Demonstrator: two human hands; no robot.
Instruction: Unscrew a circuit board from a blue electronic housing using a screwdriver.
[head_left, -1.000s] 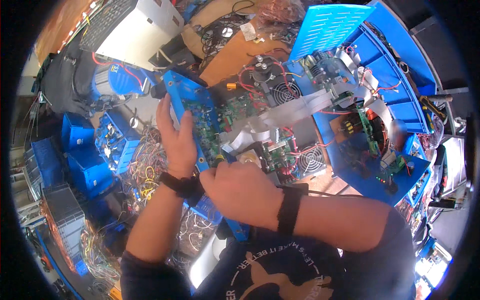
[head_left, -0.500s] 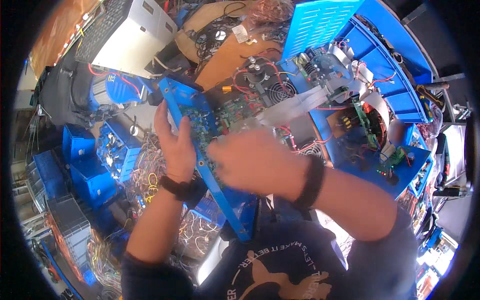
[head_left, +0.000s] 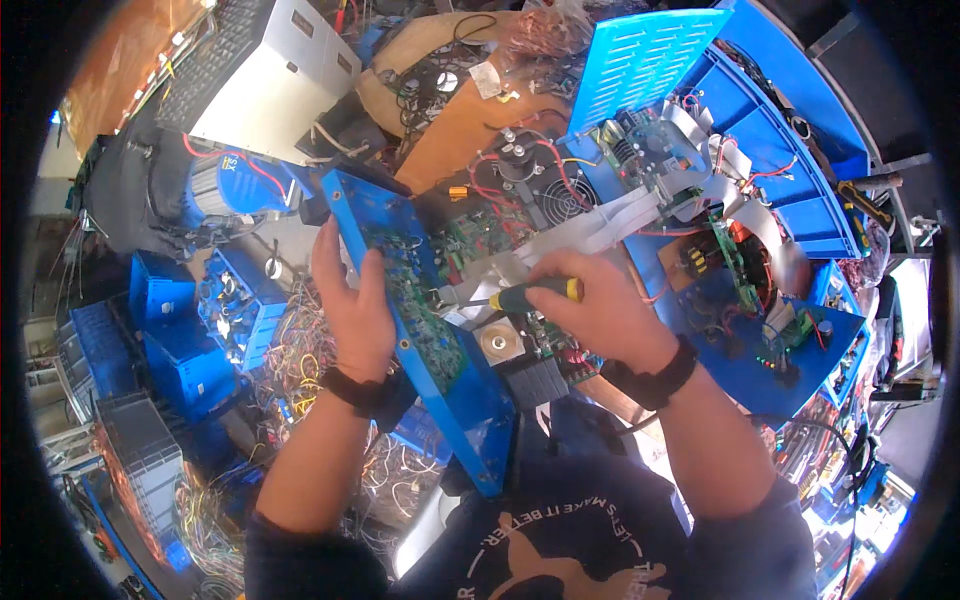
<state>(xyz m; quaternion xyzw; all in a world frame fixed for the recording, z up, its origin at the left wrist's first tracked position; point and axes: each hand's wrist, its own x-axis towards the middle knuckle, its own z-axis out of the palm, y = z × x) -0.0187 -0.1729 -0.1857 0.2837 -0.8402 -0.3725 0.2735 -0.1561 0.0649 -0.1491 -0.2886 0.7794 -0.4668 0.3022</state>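
My left hand (head_left: 355, 312) grips the left edge of a tilted blue metal panel (head_left: 463, 440), thumb toward its inner side and fingers at the outer side. A green circuit board (head_left: 432, 340) is fixed inside that panel. In my right hand (head_left: 610, 315) is a screwdriver (head_left: 518, 297) with a dark green and yellow handle. Its shaft points left, and the tip is close to the board's right edge, by the end of a wide grey ribbon cable (head_left: 595, 222). Whether the tip touches the connector there I cannot tell.
Behind the panel lie more boards, a fan (head_left: 565, 200) and red wires. A louvred blue panel (head_left: 640, 65) stands at the back right, beside a blue crate (head_left: 770, 150). Tangled wires (head_left: 300, 350) and blue bins (head_left: 185, 365) fill the left. A white metal case (head_left: 285, 85) stands behind.
My right hand has drawn back to the right from over the board, bringing the screwdriver into plain sight. My left hand keeps its hold on the panel.
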